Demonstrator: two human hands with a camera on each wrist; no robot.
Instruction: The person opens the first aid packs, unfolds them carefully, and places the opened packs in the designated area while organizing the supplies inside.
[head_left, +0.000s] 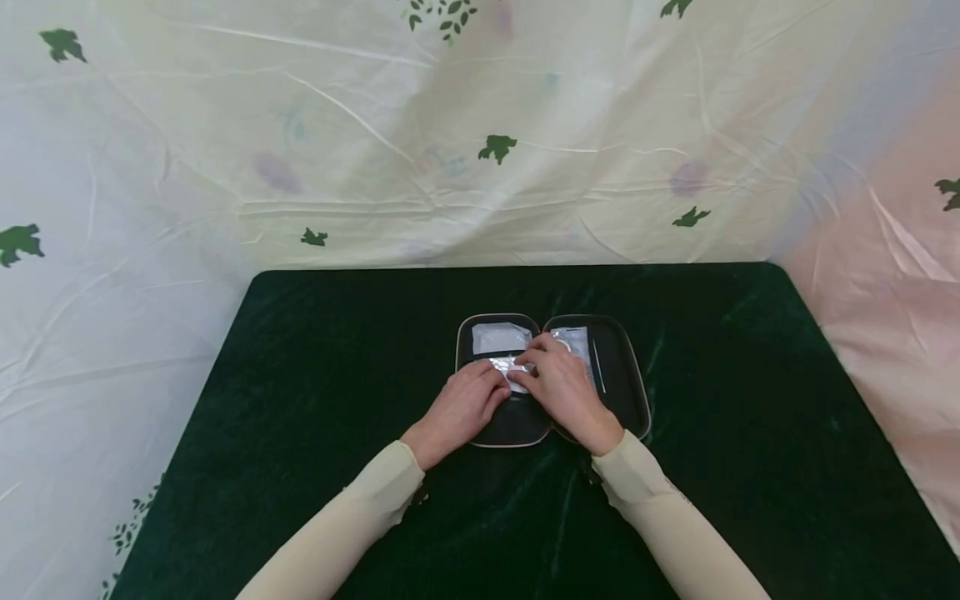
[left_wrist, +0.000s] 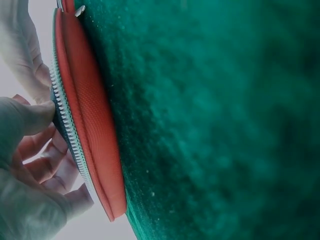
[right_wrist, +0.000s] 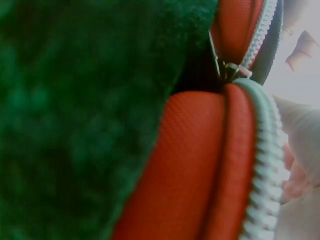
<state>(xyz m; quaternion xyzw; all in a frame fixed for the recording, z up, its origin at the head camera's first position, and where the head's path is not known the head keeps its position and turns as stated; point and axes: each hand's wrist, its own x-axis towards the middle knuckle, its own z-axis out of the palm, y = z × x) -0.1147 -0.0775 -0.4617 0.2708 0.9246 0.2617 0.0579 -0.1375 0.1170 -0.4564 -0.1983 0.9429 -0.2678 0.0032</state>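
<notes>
A zippered case [head_left: 510, 429] lies spread open on the table, black inside and red outside. In its left half, a shiny silver foil packet [head_left: 504, 364] sits below a dark band, partly hidden by fingers. My left hand [head_left: 468, 400] holds the packet's near left side, thumb and fingers bent round it. From the right, my right hand [head_left: 566, 387] reaches across the hinge and pinches the packet's right end. In the left wrist view, the left thumb [left_wrist: 37, 117] shows over the case's rim. The right wrist view catches mostly the case's red shell [right_wrist: 190, 165] and zipper teeth.
A whitish packet [head_left: 501, 337] lies in the upper left half of the case. The right half carries a clear-and-silver packet [head_left: 576, 340] and a thin white stick [head_left: 599, 367]. Dark green velvet covers the table [head_left: 337, 333]; a pale printed cloth [head_left: 360, 125] hangs behind.
</notes>
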